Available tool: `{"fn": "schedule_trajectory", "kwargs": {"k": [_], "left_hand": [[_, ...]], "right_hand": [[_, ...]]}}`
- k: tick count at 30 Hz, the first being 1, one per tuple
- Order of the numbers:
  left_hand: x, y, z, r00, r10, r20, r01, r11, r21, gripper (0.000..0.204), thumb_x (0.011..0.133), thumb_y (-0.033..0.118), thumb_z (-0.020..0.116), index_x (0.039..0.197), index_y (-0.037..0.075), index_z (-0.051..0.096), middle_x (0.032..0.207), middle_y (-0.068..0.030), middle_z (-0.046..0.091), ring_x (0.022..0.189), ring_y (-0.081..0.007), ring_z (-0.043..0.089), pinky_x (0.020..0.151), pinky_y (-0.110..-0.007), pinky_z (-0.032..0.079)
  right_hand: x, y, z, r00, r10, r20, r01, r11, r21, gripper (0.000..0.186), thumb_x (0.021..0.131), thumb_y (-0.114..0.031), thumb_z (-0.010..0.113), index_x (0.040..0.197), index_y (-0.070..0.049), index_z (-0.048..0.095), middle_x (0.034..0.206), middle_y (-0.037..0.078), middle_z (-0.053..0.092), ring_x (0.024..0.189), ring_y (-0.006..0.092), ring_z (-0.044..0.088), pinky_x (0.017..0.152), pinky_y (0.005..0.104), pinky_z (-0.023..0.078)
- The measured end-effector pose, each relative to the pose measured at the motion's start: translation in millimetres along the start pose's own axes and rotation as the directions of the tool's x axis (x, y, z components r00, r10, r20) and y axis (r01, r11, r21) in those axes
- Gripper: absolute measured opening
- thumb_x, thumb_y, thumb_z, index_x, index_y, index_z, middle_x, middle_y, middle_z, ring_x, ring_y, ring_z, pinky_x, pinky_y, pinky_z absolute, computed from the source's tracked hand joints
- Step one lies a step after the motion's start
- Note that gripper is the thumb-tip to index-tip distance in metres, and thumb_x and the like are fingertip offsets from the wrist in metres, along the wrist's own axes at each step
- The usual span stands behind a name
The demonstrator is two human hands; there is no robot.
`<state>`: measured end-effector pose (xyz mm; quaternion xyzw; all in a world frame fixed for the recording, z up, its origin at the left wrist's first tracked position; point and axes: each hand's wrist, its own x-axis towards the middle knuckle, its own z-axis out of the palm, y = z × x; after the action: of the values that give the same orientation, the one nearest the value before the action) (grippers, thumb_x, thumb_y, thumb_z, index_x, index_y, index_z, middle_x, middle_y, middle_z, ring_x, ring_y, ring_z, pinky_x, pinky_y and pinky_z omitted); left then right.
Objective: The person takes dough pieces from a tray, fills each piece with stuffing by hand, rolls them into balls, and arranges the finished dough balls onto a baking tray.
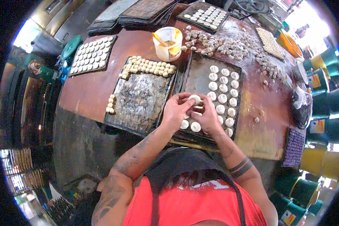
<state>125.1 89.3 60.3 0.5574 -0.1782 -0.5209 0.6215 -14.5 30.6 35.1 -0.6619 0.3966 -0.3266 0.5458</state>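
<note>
Above the right-hand baking tray point(196, 73), both hands hold one round white piece of dough point(194, 98). My left hand point(176, 110) pinches it from the left with thumb and fingers. On its right side, my right hand point(208, 116) has its fingers closed round the same piece. Rows of flattened dough rounds point(222, 98) lie on the tray's right half, and more sit under and near my hands, partly hidden. Beside it, a floured, worn tray point(139, 100) carries small dough balls point(148, 66) bunched along its far edge, with a short column at its left.
A white bucket point(166, 49) with an orange-handled tool stands beyond the trays. Brownish lumps point(233, 47) spread across the far right of the table point(83, 92). Filled trays point(92, 55) and stacked dark trays point(145, 13) lie at the back. A black bag point(302, 113) is at the right edge.
</note>
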Motion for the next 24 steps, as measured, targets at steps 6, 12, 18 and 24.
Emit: {"fn": "schedule_trajectory", "kwargs": {"k": [6, 12, 18, 24], "left_hand": [[-1.5, -50.3, -28.5, 0.916, 0.354, 0.189, -0.393, 0.693, 0.604, 0.064, 0.094, 0.003, 0.063, 0.153, -0.005, 0.039, 0.148, -0.0262, 0.054, 0.136, -0.0315, 0.056, 0.113, -0.037, 0.043], [7.4, -70.5, -85.6, 0.946, 0.322, -0.04, -0.302, 0.918, 0.259, 0.055, 0.093, 0.005, 0.068, 0.143, -0.004, 0.048, 0.14, -0.019, 0.057, 0.131, -0.0267, 0.054, 0.112, -0.036, 0.042], [11.0, -34.8, -83.7, 0.978, 0.205, 0.026, -0.168, 0.717, 0.677, 0.02, 0.093, 0.008, 0.069, 0.112, 0.0, 0.068, 0.096, -0.013, 0.075, 0.091, -0.023, 0.073, 0.082, -0.036, 0.057], [64.8, 18.6, -221.0, 0.865, 0.493, -0.095, 0.17, -0.109, 0.979, 0.027, 0.087, 0.014, 0.062, 0.109, 0.004, 0.073, 0.114, -0.0195, 0.068, 0.107, -0.0397, 0.065, 0.097, -0.048, 0.051]], "right_hand": [[30.4, 27.3, 1.2, 0.997, 0.065, 0.05, -0.05, 0.965, -0.259, 0.034, 0.09, -0.013, 0.07, 0.121, 0.0, 0.069, 0.098, 0.017, 0.076, 0.093, 0.0292, 0.073, 0.086, 0.0396, 0.057], [41.5, 39.3, 22.5, 0.953, 0.122, 0.276, 0.145, 0.619, -0.772, 0.045, 0.093, -0.03, 0.069, 0.131, -0.007, 0.067, 0.142, 0.018, 0.057, 0.136, 0.0403, 0.046, 0.112, 0.0508, 0.038], [19.6, 95.2, 9.0, 0.835, -0.203, 0.511, 0.541, 0.47, -0.697, 0.066, 0.096, -0.04, 0.065, 0.148, -0.004, 0.049, 0.15, 0.019, 0.054, 0.136, 0.0407, 0.05, 0.115, 0.0497, 0.04], [40.9, 140.0, -218.4, 0.923, -0.241, -0.301, -0.188, 0.4, -0.897, 0.04, 0.09, -0.021, 0.068, 0.128, -0.007, 0.066, 0.12, 0.021, 0.068, 0.109, 0.0413, 0.065, 0.095, 0.051, 0.051]]}}
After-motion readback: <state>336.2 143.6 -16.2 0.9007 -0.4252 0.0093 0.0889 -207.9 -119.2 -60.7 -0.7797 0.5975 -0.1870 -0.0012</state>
